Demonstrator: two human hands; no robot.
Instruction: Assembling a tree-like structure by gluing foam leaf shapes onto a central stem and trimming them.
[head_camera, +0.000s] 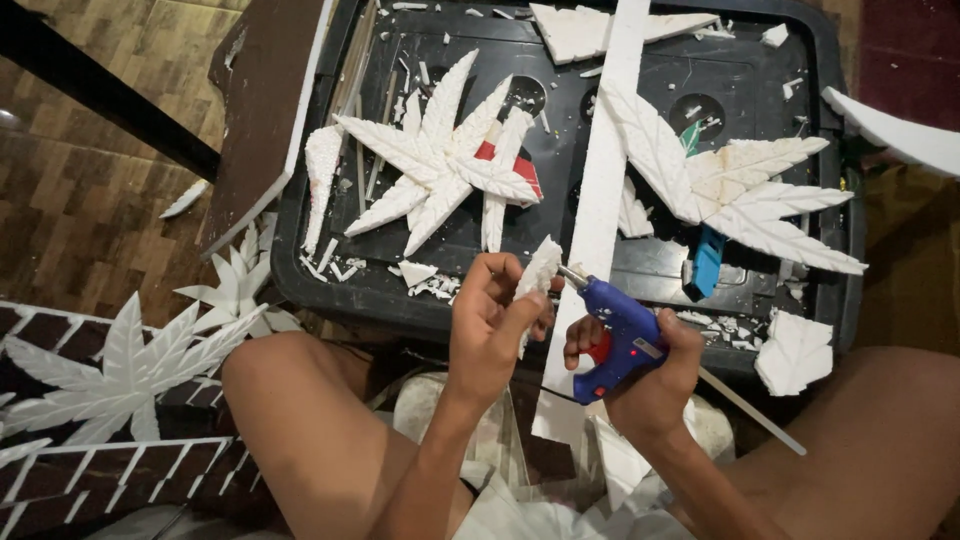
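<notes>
A small white foam leaf piece (537, 277) is pinched between the thumb and curled fingers of the left hand (490, 320), with its upper tip standing clear above the fingertips. A blue glue gun (618, 340) is gripped by the right hand (650, 375), the fingers wrapped closed around its handle and one finger laid on the red trigger. The metal nozzle is pointed toward the left fingers and is touching, or just beside, the foam piece's edge.

Beyond both sets of fingers a black plastic tray (400, 290) is seen, strewn with foam scraps. A white foam star-shaped leaf (440, 160) lies on it beyond the left fingers, a second foam leaf cluster (750, 195) beyond the right fingers. A long white foam strip (605, 190) runs between them, its lower end passing between the hands.
</notes>
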